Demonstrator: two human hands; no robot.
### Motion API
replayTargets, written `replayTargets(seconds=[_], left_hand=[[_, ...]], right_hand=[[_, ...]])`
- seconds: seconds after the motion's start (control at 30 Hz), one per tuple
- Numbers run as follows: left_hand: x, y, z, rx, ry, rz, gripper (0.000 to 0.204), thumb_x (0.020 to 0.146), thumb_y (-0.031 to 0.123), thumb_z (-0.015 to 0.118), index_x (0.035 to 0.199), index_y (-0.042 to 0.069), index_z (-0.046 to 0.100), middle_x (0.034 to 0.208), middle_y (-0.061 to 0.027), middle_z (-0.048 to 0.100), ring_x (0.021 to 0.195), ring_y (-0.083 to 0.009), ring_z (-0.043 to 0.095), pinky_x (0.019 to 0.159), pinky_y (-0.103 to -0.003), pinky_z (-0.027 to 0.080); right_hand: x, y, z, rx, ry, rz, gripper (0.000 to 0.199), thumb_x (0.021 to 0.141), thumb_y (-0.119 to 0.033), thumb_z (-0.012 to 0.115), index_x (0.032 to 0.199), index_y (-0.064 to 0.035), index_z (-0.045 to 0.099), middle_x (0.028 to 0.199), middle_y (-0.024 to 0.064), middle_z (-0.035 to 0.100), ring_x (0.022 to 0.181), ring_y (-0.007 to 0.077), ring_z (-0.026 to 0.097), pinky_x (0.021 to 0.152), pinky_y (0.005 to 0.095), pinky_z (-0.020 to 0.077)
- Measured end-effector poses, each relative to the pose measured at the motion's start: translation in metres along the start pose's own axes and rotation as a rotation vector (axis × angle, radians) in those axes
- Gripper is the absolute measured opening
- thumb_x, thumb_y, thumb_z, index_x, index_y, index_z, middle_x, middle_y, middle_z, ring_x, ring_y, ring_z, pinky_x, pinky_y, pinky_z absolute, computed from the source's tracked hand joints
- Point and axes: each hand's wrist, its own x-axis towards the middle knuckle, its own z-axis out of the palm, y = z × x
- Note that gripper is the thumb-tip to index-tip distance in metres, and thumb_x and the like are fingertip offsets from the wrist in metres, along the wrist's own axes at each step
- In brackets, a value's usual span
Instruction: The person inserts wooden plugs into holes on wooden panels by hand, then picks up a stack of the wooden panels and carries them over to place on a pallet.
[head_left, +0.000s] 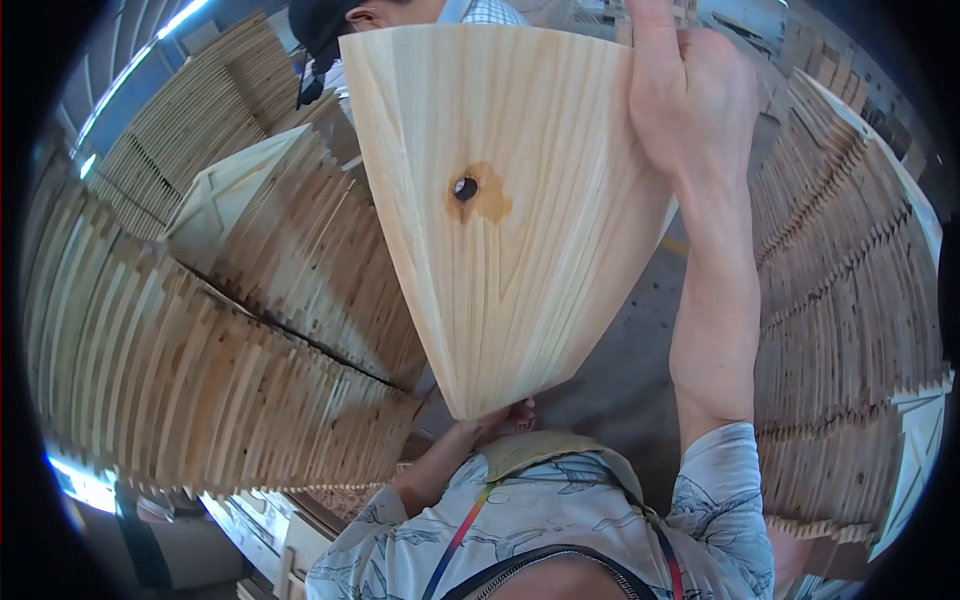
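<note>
A broad pale wooden board (540,270) stands tilted up in front of me, its near end close to my body. A dark knot hole goes through it, ringed by an orange-brown stain. My right hand (695,100) grips the board's far right edge, arm stretched out, with the fingers partly hidden behind the wood. Down at the near end, my left hand (508,418) closes on the board's lower edge; most of that hand is hidden behind the board.
Tall stacks of boards (200,370) rise on my left, with a dark gap between two of them. Another high stack (830,300) stands on my right. Beyond the board is a person in a dark cap (325,30). Grey floor (640,330) shows between the stacks.
</note>
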Motion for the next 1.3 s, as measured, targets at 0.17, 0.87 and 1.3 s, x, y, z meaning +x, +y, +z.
replayTargets(seconds=[0.17, 0.87, 1.3], left_hand=[[0.115, -0.089, -0.052, 0.119, -0.31, -0.213, 0.023, 0.108, 0.03, 0.058, 0.1, 0.01, 0.067, 0.082, -0.0025, 0.068, 0.07, -0.013, 0.066, 0.063, -0.028, 0.053], [0.082, -0.088, -0.018, 0.221, -0.222, -0.185, 0.016, 0.105, 0.02, 0.061, 0.099, 0.008, 0.069, 0.082, -0.0004, 0.069, 0.068, -0.01, 0.066, 0.062, -0.024, 0.054], [0.077, -0.073, -0.026, 0.201, -0.188, -0.174, 0.018, 0.105, 0.021, 0.063, 0.101, 0.005, 0.07, 0.084, -0.0035, 0.071, 0.07, -0.0121, 0.069, 0.063, -0.026, 0.056]], right_hand=[[-0.004, 0.009, -0.019, -0.17, -0.207, 0.057, 0.084, 0.104, -0.065, 0.044, 0.073, 0.009, 0.07, 0.062, 0.0277, 0.061, 0.063, 0.0399, 0.065, 0.068, 0.0462, 0.0501], [0.008, 0.003, -0.044, -0.135, 0.033, -0.13, 0.066, 0.103, -0.043, 0.058, 0.059, 0.0053, 0.066, 0.054, 0.0267, 0.057, 0.052, 0.0431, 0.063, 0.054, 0.0499, 0.0487], [0.014, -0.001, -0.051, -0.139, 0.006, -0.008, 0.065, 0.103, -0.046, 0.058, 0.063, 0.0048, 0.069, 0.056, 0.0266, 0.059, 0.056, 0.0398, 0.068, 0.055, 0.0487, 0.0489]])
